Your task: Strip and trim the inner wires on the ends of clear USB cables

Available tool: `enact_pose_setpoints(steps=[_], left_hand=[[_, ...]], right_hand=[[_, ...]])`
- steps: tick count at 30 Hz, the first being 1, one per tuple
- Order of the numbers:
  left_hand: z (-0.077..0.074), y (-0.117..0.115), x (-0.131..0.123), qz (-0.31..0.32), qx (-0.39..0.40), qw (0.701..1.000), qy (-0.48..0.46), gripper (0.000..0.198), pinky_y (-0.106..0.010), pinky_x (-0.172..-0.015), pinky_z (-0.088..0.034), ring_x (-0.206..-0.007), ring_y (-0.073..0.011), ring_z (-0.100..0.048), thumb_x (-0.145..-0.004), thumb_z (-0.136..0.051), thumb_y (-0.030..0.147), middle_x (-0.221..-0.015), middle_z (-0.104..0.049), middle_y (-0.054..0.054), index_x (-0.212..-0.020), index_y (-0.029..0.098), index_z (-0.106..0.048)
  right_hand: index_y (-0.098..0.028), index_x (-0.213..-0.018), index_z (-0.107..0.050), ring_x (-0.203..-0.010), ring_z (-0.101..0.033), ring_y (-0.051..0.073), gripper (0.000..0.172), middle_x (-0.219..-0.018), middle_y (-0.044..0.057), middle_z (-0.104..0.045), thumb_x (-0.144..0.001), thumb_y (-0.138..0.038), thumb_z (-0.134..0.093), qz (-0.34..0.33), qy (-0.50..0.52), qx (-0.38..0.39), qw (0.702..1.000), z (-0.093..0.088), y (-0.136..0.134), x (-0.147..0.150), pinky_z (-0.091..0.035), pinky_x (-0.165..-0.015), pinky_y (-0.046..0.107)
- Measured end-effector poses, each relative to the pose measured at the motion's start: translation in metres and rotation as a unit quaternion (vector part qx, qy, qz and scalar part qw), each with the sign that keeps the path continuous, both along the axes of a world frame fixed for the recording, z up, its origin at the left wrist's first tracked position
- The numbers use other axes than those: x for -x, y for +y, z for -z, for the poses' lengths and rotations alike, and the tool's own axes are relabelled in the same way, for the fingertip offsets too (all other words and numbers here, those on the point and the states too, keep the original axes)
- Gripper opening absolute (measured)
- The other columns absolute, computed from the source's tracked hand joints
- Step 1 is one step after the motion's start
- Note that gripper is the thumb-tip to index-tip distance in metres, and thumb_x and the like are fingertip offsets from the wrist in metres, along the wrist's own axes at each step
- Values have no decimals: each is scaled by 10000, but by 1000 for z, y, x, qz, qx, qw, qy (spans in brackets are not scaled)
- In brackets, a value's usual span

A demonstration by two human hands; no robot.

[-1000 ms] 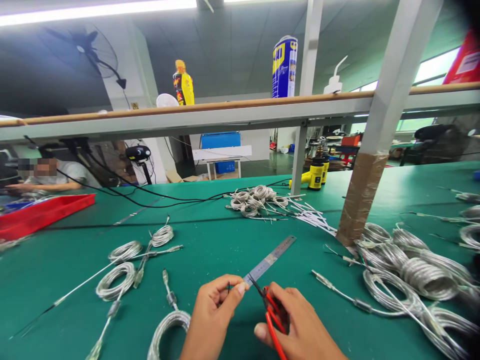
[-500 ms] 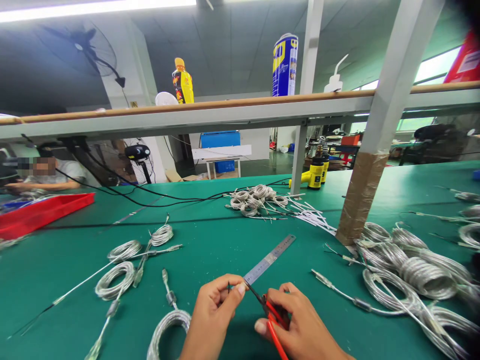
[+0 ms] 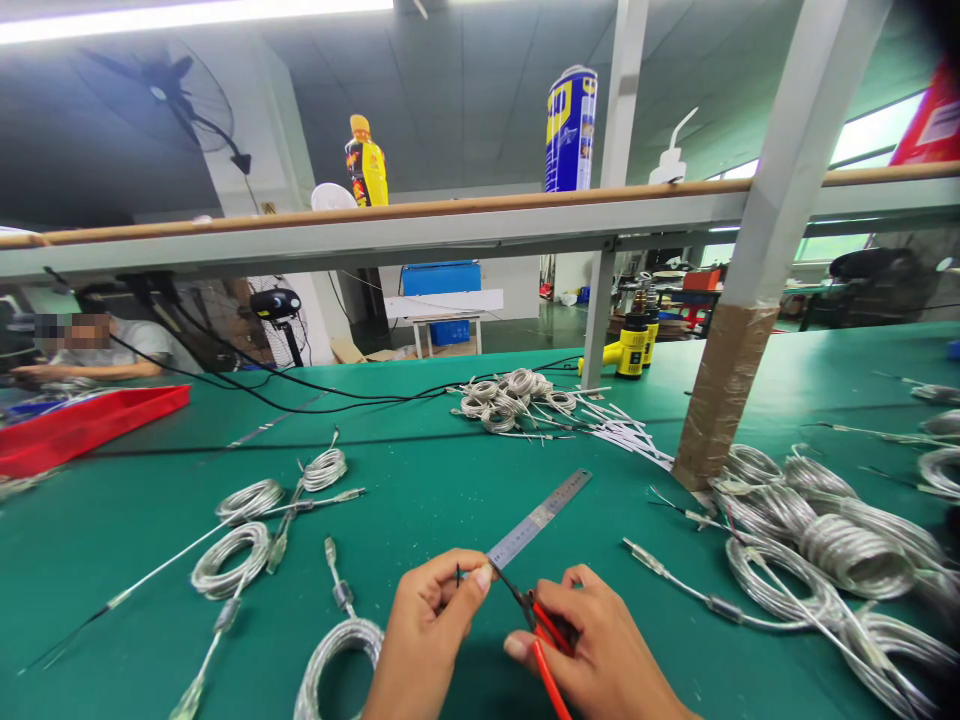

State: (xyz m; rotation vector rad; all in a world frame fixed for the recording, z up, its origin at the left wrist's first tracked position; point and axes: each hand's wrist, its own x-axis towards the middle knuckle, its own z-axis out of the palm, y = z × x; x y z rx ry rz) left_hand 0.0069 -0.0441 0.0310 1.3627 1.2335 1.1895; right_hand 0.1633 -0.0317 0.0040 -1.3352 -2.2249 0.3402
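Observation:
My left hand (image 3: 439, 620) is closed in a pinch over the near end of a steel ruler (image 3: 541, 518). A short piece of thin dark wire (image 3: 458, 574) shows at its fingers; the rest is hidden by the hand. My right hand (image 3: 600, 640) grips red-handled wire cutters (image 3: 551, 640). Their dark jaws point up and left, and a thin dark line runs between the jaws and my left fingertips. Whether the jaws touch the wire cannot be made out. Beside my left wrist lies a coiled clear-jacketed cable (image 3: 337, 650) with a connector.
More coiled cables (image 3: 232, 560) lie at left, and a large heap of cables (image 3: 847, 550) at right. A taped post (image 3: 724, 390) rises from the green table. Behind are white strips (image 3: 622, 432), a cable pile (image 3: 514, 398), yellow heat guns (image 3: 631, 348) and a red tray (image 3: 97, 428).
My right thumb has shifted slightly left and up, and the cutters' handles have swung a little left. My left hand and the ruler look almost unmoved.

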Motion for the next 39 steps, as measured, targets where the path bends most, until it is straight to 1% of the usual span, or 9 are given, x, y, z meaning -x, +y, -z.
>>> enact_pose_setpoints(steps=[16,19,22,23,25,27,32,35,39], left_hand=[[2,0,-2,2,20,1000,-15,330,-206,-384,-86,-410,-59,-148,-696,-560,450,-446,-209,98,-720,122,-590],[3,2,-2,7,25,999,-28,335,-210,-383,-74,-398,-54,-131,-669,-579,461,-434,-204,105,-682,127,-585],[5,5,0,34,38,998,-36,325,-210,-381,-75,-388,-50,-128,-657,-590,455,-427,-212,108,-638,131,-578],[7,5,0,46,44,997,-35,312,-208,-382,-81,-387,-49,-136,-659,-592,441,-427,-224,106,-634,130,-581],[9,6,1,67,56,996,-31,288,-204,-386,-92,-384,-46,-149,-668,-591,413,-425,-241,104,-630,128,-587],[11,7,1,81,69,994,-29,282,-203,-385,-94,-374,-44,-154,-667,-591,405,-415,-242,106,-625,126,-587],[16,7,1,106,89,990,-33,290,-207,-371,-79,-352,-41,-144,-633,-606,422,-397,-231,115,-605,137,-567],[17,8,2,104,93,990,-27,308,-206,-363,-76,-343,-39,-129,-613,-617,441,-380,-206,126,-599,138,-562],[16,10,6,104,87,990,-25,342,-205,-363,-82,-339,-35,-128,-602,-619,473,-385,-223,124,-601,137,-562]], right_hand=[[-187,-509,-460,-552,-473,145,454,-487,0,-500,-790,-537,-394,50,-39,-10,998,4,3,0,-268,-483,216],[-199,-511,-507,-563,-507,177,381,-500,10,-552,-760,-486,-468,65,-90,37,993,-7,5,-13,-275,-479,236],[-193,-539,-588,-614,-559,229,135,-561,41,-620,-618,-293,-633,63,-200,81,974,-18,5,-33,-349,-572,292],[-183,-562,-612,-630,-573,237,54,-594,53,-636,-559,-209,-659,56,-233,89,967,-21,5,-38,-367,-647,325],[-171,-611,-641,-659,-589,225,130,-660,62,-652,-509,-92,-647,34,-265,82,960,-28,8,-43,-332,-799,376],[-180,-670,-653,-696,-593,205,148,-701,52,-653,-561,-86,-621,0,-257,57,965,-34,17,-37,-298,-856,380],[-225,-987,-587,-913,-541,211,359,-955,53,-615,-640,-299,-643,-176,-254,44,950,-29,65,12,-386,-735,292],[-230,-960,-601,-862,-555,224,452,-931,49,-613,-524,-281,-712,-206,-280,72,935,-19,93,40,-405,-644,270],[-204,-772,-646,-703,-573,201,330,-708,4,-618,-459,-252,-737,-218,-286,113,926,-9,113,53,-380,-519,226]])
